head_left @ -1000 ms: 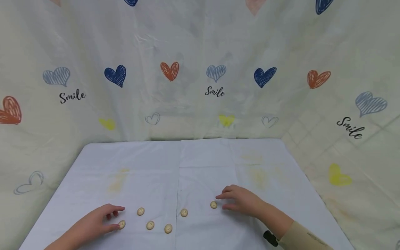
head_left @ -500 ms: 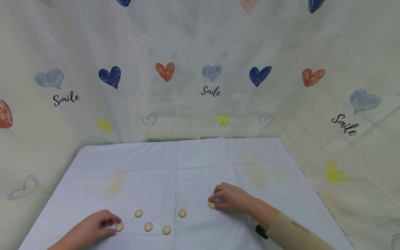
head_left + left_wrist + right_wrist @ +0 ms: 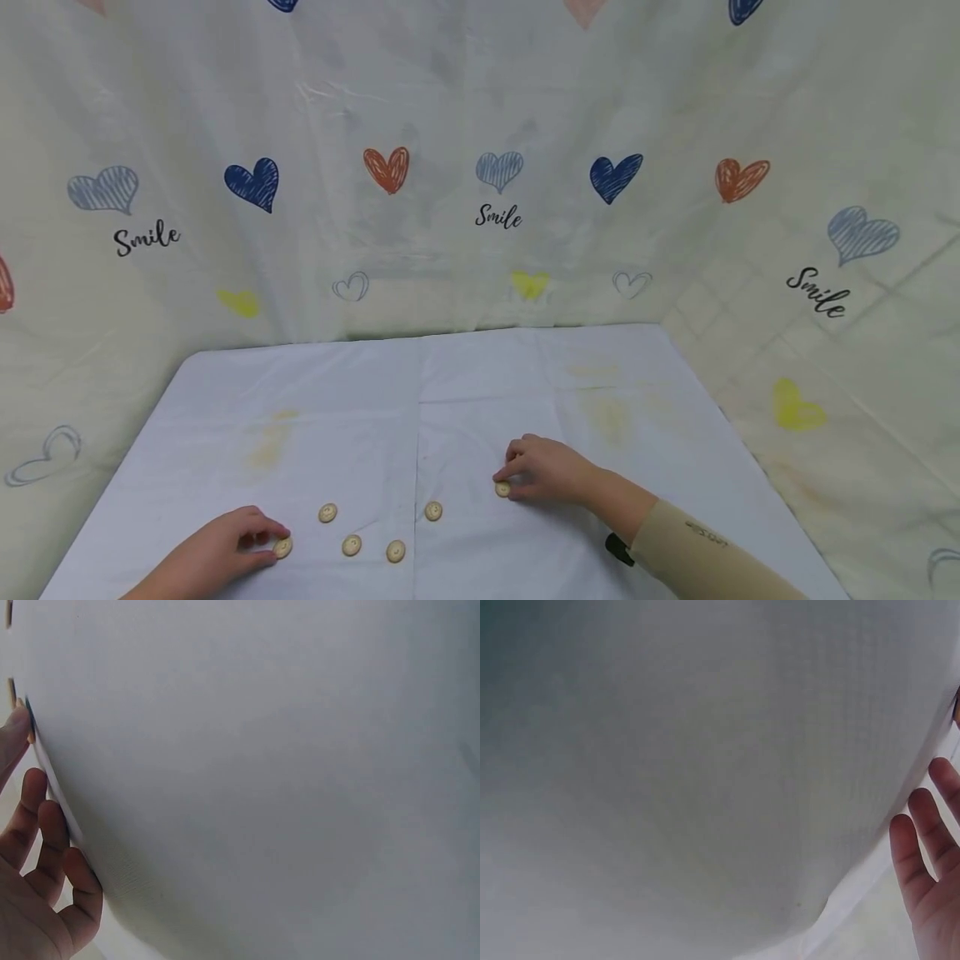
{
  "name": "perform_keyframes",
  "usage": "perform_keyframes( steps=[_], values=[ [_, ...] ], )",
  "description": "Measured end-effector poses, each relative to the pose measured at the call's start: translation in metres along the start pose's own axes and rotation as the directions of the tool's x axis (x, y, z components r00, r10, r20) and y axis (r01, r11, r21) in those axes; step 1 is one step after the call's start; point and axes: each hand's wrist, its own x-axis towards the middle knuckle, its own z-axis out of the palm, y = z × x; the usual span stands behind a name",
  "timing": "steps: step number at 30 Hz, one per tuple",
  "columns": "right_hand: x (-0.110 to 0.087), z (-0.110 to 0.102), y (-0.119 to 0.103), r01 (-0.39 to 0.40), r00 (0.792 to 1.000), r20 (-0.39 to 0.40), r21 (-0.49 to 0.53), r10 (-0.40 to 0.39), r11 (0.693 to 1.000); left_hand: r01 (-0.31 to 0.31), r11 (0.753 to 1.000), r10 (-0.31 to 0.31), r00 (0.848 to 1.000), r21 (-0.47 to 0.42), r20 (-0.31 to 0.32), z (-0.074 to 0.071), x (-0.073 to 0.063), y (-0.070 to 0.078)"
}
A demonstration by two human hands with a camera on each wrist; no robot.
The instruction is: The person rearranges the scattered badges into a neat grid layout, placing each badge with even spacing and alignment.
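Observation:
Round tan wooden buttons lie spread over the white cloth. My left hand (image 3: 221,546) pinches the leftmost button (image 3: 282,547) between thumb and forefinger, low on the table. On the far right of the row, my right hand (image 3: 551,472) holds another button (image 3: 502,490) by its edges. In the left wrist view, the thumb is at a button's edge, with the other fingers (image 3: 54,840) bent near the cloth. The right wrist view shows only some fingers (image 3: 909,847) at its right border; the pinch lies out of frame there.
Between the hands lie several more buttons, among them a middle one (image 3: 433,511) and a lower one (image 3: 395,551). White cloth (image 3: 480,367) covers the table. Behind it hangs a heart-printed curtain (image 3: 442,100). A small black object (image 3: 619,549) shows beneath the right sleeve.
My right hand has moved left and taken hold of the rightmost button. The left forefinger has come down to the leftmost button. The whole view has shifted slightly.

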Motion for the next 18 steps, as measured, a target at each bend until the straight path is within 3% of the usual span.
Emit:
perform_keyframes(
  steps=[3,11,18],
  values=[
    [0.0006,-0.0016,-0.0022,-0.007,1.000,0.008,-0.002,0.007,1.000,0.012,1.000,-0.012,1.000,0.006,0.006,0.0002,-0.0001,0.0002],
    [0.0042,-0.0040,-0.0071,0.020,1.000,0.005,-0.019,-0.020,1.000,-0.044,0.998,0.046,0.998,0.035,-0.033,0.0007,-0.0027,-0.0012],
    [0.0053,-0.0054,-0.0061,0.015,1.000,-0.006,0.029,-0.015,0.999,-0.029,1.000,0.029,0.999,0.003,-0.021,0.0011,-0.0005,-0.0013]
  ],
)
